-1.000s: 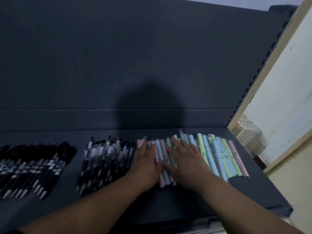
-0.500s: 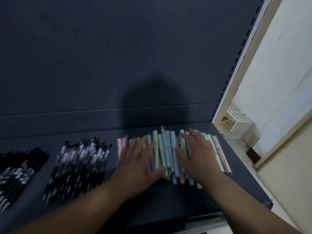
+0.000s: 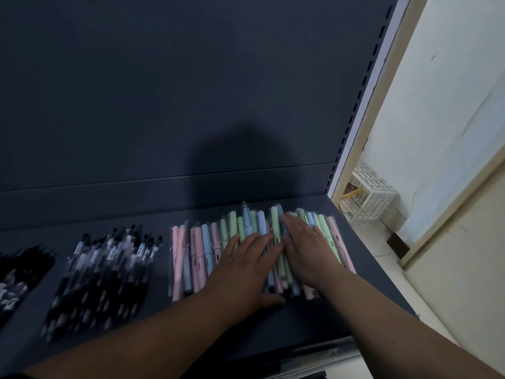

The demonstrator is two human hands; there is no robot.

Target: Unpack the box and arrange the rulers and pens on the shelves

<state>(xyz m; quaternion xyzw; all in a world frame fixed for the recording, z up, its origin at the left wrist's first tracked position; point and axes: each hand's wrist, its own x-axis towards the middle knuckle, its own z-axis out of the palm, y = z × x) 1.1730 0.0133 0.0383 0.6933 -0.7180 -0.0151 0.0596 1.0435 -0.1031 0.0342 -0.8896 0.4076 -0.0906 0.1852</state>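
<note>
Left hand (image 3: 246, 269) flat — slim pastel pens (image 3: 177, 255)

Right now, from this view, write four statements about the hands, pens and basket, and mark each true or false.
1. The left hand and the right hand both rest flat on the pastel pens. True.
2. The left hand grips a ruler. False: its fingers lie straight on the pastel pens, and no ruler shows.
3. The black pens lie left of the pastel pens. True.
4. The white basket stands on the shelf. False: it stands lower down, beyond the shelf's right end.
</note>
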